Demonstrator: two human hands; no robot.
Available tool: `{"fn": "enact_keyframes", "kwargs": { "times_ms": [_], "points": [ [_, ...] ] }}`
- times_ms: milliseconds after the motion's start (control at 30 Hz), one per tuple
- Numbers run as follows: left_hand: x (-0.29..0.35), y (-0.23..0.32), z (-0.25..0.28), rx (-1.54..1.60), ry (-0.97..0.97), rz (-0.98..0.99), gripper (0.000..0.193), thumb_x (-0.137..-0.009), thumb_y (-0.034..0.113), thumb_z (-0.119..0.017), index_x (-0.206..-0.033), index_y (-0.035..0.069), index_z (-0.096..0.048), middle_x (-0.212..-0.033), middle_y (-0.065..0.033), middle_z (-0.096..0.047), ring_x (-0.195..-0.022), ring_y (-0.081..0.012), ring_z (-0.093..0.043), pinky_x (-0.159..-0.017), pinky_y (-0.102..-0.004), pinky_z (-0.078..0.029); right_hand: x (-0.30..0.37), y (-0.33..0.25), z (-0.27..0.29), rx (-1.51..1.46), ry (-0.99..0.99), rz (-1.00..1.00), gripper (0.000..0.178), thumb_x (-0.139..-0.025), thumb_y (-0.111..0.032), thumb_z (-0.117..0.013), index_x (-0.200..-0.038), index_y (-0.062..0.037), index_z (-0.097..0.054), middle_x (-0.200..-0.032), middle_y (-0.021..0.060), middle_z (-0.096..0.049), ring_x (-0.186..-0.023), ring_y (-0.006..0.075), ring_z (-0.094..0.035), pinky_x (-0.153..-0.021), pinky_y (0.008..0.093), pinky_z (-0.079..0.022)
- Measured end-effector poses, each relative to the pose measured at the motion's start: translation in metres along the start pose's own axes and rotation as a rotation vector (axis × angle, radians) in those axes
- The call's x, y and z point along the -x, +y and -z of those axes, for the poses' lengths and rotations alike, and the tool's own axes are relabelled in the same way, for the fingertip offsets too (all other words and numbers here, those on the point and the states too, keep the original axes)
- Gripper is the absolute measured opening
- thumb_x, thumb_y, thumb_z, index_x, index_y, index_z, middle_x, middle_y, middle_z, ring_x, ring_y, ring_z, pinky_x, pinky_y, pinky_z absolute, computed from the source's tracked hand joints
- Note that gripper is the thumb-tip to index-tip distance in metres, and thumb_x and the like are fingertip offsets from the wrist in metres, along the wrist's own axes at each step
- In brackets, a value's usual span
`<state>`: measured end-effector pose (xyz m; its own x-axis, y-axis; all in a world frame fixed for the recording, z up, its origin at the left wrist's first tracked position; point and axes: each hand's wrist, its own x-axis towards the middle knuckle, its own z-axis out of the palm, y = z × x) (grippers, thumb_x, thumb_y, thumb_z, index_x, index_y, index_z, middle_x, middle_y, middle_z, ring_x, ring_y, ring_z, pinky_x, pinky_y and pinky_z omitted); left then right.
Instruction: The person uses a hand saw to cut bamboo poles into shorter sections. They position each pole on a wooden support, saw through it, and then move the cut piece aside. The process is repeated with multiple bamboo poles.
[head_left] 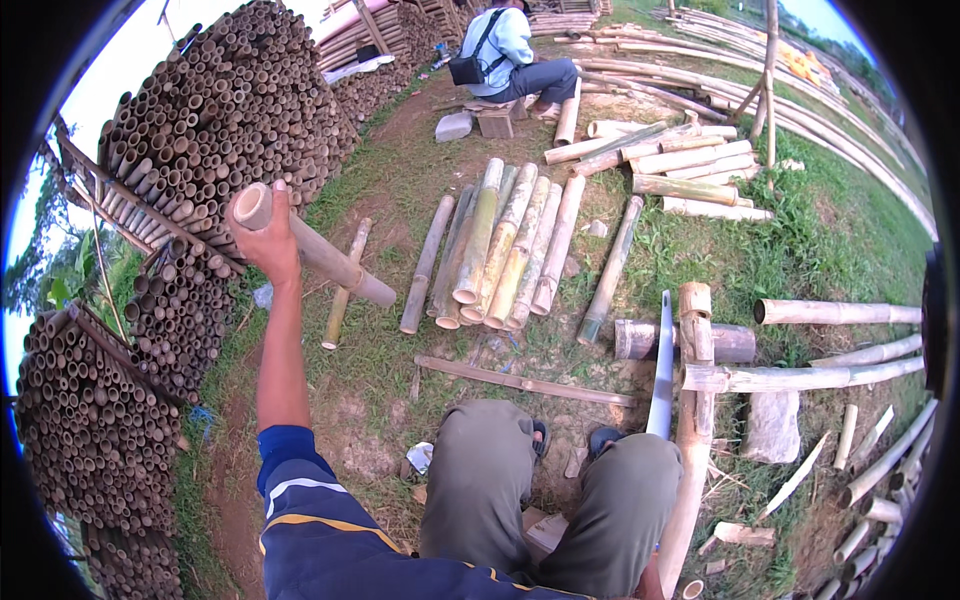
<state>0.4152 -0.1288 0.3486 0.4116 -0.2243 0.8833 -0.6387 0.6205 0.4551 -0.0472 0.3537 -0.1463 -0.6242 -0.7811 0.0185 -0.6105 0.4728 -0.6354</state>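
My left hand (268, 235) is raised at the left with its fingers wrapped round a cut bamboo length (335, 264) near one end. That piece slants down to the right, toward a row of bamboo lengths (490, 250) on the grass. At the lower edge only a sliver of my right hand (651, 582) shows beside my right knee; its fingers are hidden. A saw (662, 372) points its blade tip up beside the upright bamboo post (694, 350). The saw's lower end disappears behind my right knee, so I cannot tell whether my right hand holds it.
Tall bamboo stacks (225, 110) rise at the left. Another person (500, 50) sits at the back. More cut bamboo (690, 165) lies at the back right. A crosswise bamboo pole (800, 378) meets the post, near a stone block (772, 425). A bamboo strip (525, 381) lies before my feet.
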Motion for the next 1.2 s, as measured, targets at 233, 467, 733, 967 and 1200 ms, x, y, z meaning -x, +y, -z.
{"fn": "enact_keyframes", "kwargs": {
  "times_ms": [233,467,733,967,1200],
  "points": [
    [0.094,-0.125,-0.023,-0.194,0.068,0.53,0.089,-0.09,0.061,-0.088,-0.145,-0.005,-0.061,-0.135,-0.0223,-0.07,-0.118,-0.0344,-0.071,-0.104,-0.0466,-0.054,0.004,-0.002,0.008,0.005,-0.007,0.026,0.053,-0.095,-0.026,-0.076,-0.139,0.0001,-0.06,-0.122,0.0271,-0.062,-0.113,0.0473,-0.065,-0.099,0.0526,-0.053],
    [0.322,-0.244,0.095,-0.392,-0.863,1.215,0.069,-0.098,0.063,-0.077,-0.138,0.006,-0.074,-0.126,-0.011,-0.075,-0.119,-0.0242,-0.068,-0.105,-0.0448,-0.053,0.01,-0.005,0.02,-0.013,-0.008,0.061,0.057,-0.09,-0.024,-0.081,-0.138,-0.0012,-0.06,-0.12,0.027,-0.061,-0.112,0.048,-0.064,-0.097,0.0535,-0.054],
    [0.474,-0.208,0.229,-0.302,-1.243,0.971,0.054,-0.092,0.037,-0.088,-0.131,0.003,-0.076,-0.117,-0.0122,-0.081,-0.11,-0.0238,-0.077,-0.098,-0.0405,-0.059,0.022,-0.015,0.041,-0.101,0.006,0.098,0.062,-0.085,-0.022,-0.087,-0.138,-0.0026,-0.06,-0.118,0.0268,-0.06,-0.111,0.0487,-0.064,-0.095,0.0545,-0.054],
    [0.501,-0.167,0.223,-0.32,-1.473,0.898,0.049,-0.094,0.031,-0.085,-0.133,0.004,-0.075,-0.12,-0.0119,-0.081,-0.112,-0.0222,-0.076,-0.1,-0.041,-0.058,0.023,-0.06,0.108,-0.561,-0.063,-0.196,0.036,-0.098,-0.007,-0.075,-0.131,-0.0016,-0.06,-0.103,0.0111,-0.064,-0.093,0.0239,-0.068,-0.086,0.0379,-0.056],
    [0.479,-0.148,0.146,-0.232,-1.488,0.646,0.045,-0.096,0.024,-0.083,-0.135,0.005,-0.073,-0.123,-0.0115,-0.08,-0.115,-0.0205,-0.075,-0.102,-0.0416,-0.057,0.042,-0.081,0.197,-0.51,0.339,-0.095,0.032,-0.105,-0.001,-0.066,-0.136,-0.0044,-0.055,-0.105,0.0016,-0.061,-0.097,0.0098,-0.062,-0.092,0.0279,-0.053]
  ]
}}
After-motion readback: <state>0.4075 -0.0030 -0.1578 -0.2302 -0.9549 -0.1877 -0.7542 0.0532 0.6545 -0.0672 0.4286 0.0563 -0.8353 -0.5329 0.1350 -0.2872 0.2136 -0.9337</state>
